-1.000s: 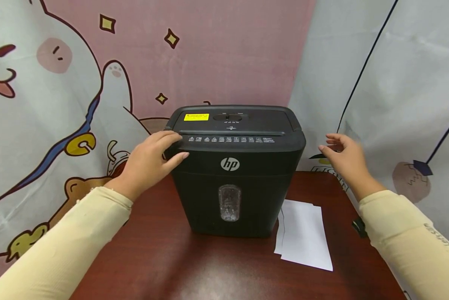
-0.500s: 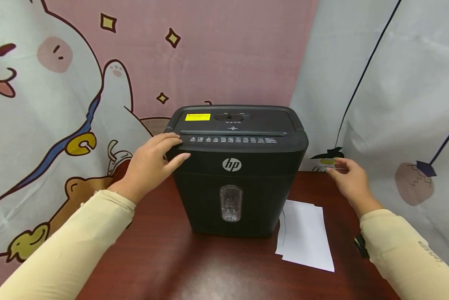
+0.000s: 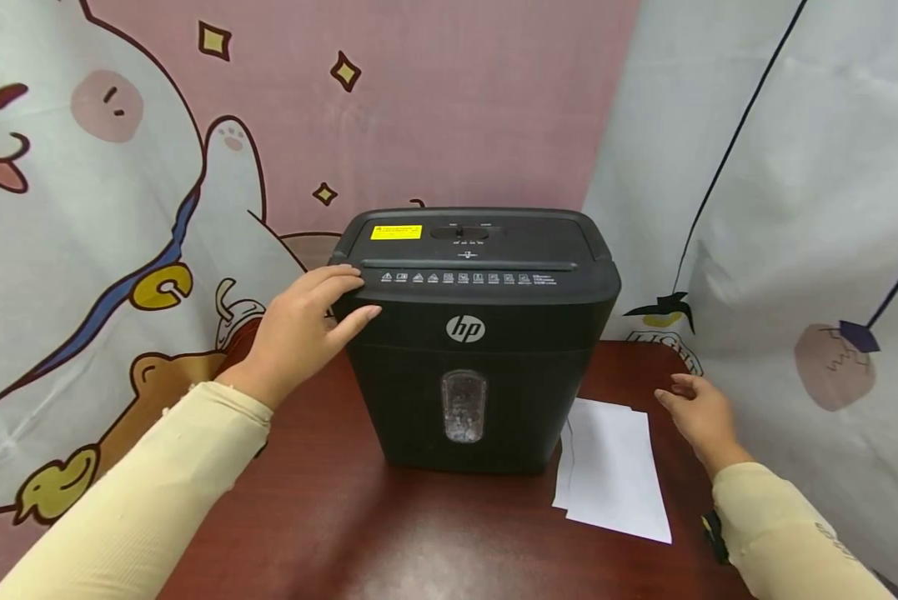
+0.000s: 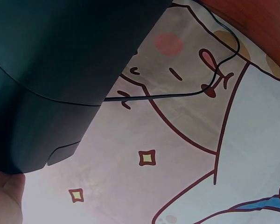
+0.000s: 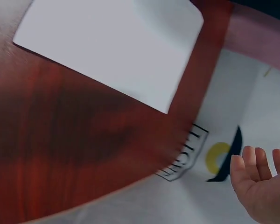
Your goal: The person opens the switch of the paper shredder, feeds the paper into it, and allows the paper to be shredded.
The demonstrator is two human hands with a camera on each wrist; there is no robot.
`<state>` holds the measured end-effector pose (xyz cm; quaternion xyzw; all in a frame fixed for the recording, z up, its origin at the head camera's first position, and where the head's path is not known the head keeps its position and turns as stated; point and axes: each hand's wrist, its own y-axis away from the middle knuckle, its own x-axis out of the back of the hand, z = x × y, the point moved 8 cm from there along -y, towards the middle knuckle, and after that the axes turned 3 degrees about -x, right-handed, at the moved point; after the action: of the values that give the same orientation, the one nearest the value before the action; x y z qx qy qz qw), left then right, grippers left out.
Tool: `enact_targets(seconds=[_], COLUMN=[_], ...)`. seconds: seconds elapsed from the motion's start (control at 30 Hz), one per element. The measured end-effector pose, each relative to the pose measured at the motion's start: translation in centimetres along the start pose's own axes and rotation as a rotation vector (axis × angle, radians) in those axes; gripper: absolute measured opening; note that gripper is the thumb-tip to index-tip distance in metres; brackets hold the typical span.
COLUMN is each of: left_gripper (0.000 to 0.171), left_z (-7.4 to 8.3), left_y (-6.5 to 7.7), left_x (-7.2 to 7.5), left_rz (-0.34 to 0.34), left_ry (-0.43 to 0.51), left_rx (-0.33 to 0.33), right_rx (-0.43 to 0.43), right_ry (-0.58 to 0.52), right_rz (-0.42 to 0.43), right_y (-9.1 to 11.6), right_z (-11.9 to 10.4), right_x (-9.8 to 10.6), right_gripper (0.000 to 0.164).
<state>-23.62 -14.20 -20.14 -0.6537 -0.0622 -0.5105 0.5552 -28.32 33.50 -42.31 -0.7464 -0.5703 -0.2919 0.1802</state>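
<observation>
1. The right hand, its fingers loosely bent, parted and empty, has just dropped from higher up.
2. The left hand stays put, thumb and fingers parted, touching the rim of the black, tapered plastic shredder to their right.
3. Just left of the right fingers, flat white paper sheets lie on the glossy red-brown table; the drop apparently brings them within easier reach.

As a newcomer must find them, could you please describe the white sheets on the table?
Find the black hp machine standing on the reddish-brown table. Beside its base, toward the right hand, lie the overlapping white sheets: flat and pale, unlike the dark, upright machine.
</observation>
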Motion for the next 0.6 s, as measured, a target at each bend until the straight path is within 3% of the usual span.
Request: enact_targets(seconds=[0.4, 0.6], left_gripper=[0.039, 0.041], left_z=[0.0, 0.0], left_y=[0.0, 0.2], left_x=[0.1, 0.0], left_rz=[0.041, 0.040], left_ry=[0.011, 0.009], left_rx=[-0.028, -0.019], right_rx=[-0.121, -0.164], right_ry=[0.014, 0.070], right_rz=[0.017, -0.039], right_y=[-0.1, 0.2], right_z=[4.2, 5.8], right_x=[-2.5, -4.2], right_gripper=[0.057, 0.063])
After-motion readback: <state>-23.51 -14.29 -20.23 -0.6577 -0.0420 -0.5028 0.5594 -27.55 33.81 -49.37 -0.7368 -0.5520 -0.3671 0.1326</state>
